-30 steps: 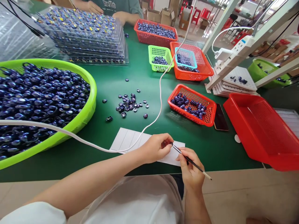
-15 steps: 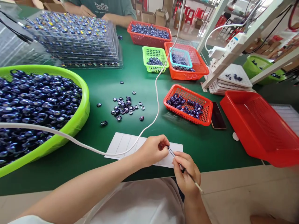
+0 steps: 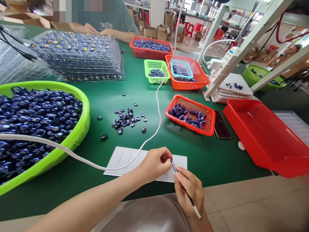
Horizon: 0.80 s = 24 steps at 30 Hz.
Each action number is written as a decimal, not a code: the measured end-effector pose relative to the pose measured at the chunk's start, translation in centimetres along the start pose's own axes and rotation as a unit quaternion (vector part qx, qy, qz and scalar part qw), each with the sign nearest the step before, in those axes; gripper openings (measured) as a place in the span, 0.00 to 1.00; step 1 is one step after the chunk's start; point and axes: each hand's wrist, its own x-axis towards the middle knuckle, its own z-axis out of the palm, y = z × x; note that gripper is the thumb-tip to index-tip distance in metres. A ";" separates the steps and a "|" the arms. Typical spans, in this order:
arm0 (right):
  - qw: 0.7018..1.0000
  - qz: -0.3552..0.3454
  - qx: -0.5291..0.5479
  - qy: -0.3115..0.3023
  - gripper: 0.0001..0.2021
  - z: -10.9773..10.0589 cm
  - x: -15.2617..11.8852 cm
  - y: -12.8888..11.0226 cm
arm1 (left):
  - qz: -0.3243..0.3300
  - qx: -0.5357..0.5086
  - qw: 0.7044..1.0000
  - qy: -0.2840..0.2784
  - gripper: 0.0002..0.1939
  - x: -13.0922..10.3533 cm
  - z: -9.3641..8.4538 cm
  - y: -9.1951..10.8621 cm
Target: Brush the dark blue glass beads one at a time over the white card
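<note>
My left hand [image 3: 156, 164] is closed in a pinch on a small dark piece [image 3: 171, 159], mostly hidden by the fingertips. Just to its right, my right hand [image 3: 190, 188] grips a thin dark tool [image 3: 189, 197] with a pale end, like a pen or tweezers. The tool's tip meets the small piece. Both hands are over a white lined sheet [image 3: 123, 161] at the table's front edge. Beyond the sheet lies a loose pile of shiny dark blue pieces [image 3: 125, 118]. A red basket [image 3: 210, 124] to the right holds more of them.
A large green basket [image 3: 83, 129] full of dark pieces stands at left, with stacked clear trays [image 3: 91, 69] behind. A white cable [image 3: 158, 106] crosses the table and sheet. A phone [image 3: 222, 125] and red bin [image 3: 260, 135] are at right. Across the table sits a person [image 3: 116, 19].
The camera view has tilted up a little, so the table sits lower in the picture. The right hand's tool has turned steeper, its pale end lower. Both hands keep their grip.
</note>
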 end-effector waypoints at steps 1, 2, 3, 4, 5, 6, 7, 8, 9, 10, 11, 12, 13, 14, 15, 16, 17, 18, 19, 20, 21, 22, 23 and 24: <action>1.000 0.003 0.000 0.004 0.21 0.0 0.0 -0.1 | -0.003 0.000 1.000 0.000 0.05 0.0 0.0 0.0; 1.000 0.007 -0.001 0.008 0.21 -0.1 -0.1 -0.1 | -0.006 0.001 1.000 -0.002 0.04 0.0 0.1 0.0; 1.000 0.010 -0.001 0.011 0.21 -0.1 -0.1 -0.1 | -0.009 0.001 1.000 -0.003 0.04 -0.1 0.1 0.1; 1.000 0.009 -0.002 0.014 0.21 -0.2 -0.2 -0.1 | -0.011 0.000 1.000 -0.004 0.04 -0.1 0.2 0.1; 1.000 0.004 -0.003 0.014 0.21 -0.2 -0.2 -0.1 | -0.011 0.000 1.000 -0.005 0.04 -0.1 0.2 0.1; 1.000 -0.002 -0.004 0.012 0.21 -0.2 -0.2 -0.1 | -0.010 0.000 1.000 -0.005 0.03 -0.1 0.2 0.1; 1.000 -0.009 -0.004 0.009 0.21 -0.3 -0.2 -0.1 | -0.009 -0.001 1.000 -0.005 0.03 -0.1 0.2 0.1; 1.000 -0.014 -0.005 0.006 0.21 -0.3 -0.1 0.0 | -0.009 -0.001 1.000 -0.004 0.03 -0.1 0.2 0.1; 1.000 -0.018 -0.005 0.002 0.21 -0.3 0.0 0.0 | -0.008 0.000 1.000 -0.002 0.04 0.0 0.3 0.1; 1.000 -0.024 -0.006 -0.001 0.20 -0.4 0.0 0.0 | -0.008 0.001 1.000 0.000 0.04 0.0 0.3 0.0; 1.000 -0.028 -0.008 -0.005 0.20 -0.5 0.0 0.0 | -0.007 0.002 1.000 0.003 0.04 0.0 0.3 -0.1; 1.000 -0.028 -0.010 -0.008 0.20 -0.7 -0.1 0.0 | -0.008 0.002 1.000 0.007 0.05 0.0 0.3 -0.2; 1.000 -0.025 -0.011 -0.010 0.20 -0.9 -0.3 0.1 | -0.008 0.002 1.000 0.010 0.05 0.0 0.2 -0.2; 1.000 -0.017 -0.010 -0.009 0.20 -1.0 -0.6 0.1 | -0.009 0.001 1.000 0.011 0.05 0.1 0.2 -0.2; 1.000 -0.002 -0.006 -0.004 0.21 -1.2 -0.9 0.2 | -0.010 -0.002 1.000 0.009 0.05 0.1 0.2 -0.2; 1.000 0.013 0.003 0.005 0.21 -1.4 -1.3 0.2 | -0.013 -0.006 1.000 0.005 0.05 0.1 0.1 -0.2; 0.999 0.035 0.017 0.018 0.21 -1.5 -1.6 0.3 | -0.015 -0.011 1.000 0.001 0.05 0.2 0.1 -0.2; 0.997 0.060 0.038 0.031 0.21 -1.6 -1.9 0.3 | -0.019 -0.017 1.000 -0.003 0.05 0.2 0.0 -0.1; 0.993 0.088 0.062 0.042 0.20 -1.6 -2.0 0.4 | -0.021 -0.022 1.000 -0.006 0.05 0.2 0.0 -0.1; 0.988 0.117 0.087 0.052 0.19 -1.5 -2.1 0.4 | -0.024 -0.028 0.999 -0.007 0.06 0.3 0.0 0.0; 0.982 0.143 0.111 0.057 0.19 -1.4 -2.1 0.3 | -0.024 -0.034 0.999 -0.007 0.06 0.3 0.0 0.0; 0.976 0.163 0.133 0.058 0.18 -1.2 -2.0 0.3 | -0.024 -0.039 0.999 -0.007 0.06 0.3 0.0 0.0; 0.971 0.178 0.151 0.057 0.18 -1.0 -1.8 0.3 | -0.023 -0.043 0.999 -0.007 0.06 0.3 0.1 -0.1; 0.967 0.189 0.165 0.056 0.18 -0.7 -1.7 0.2 | -0.022 -0.046 0.999 -0.008 0.07 0.3 0.1 -0.1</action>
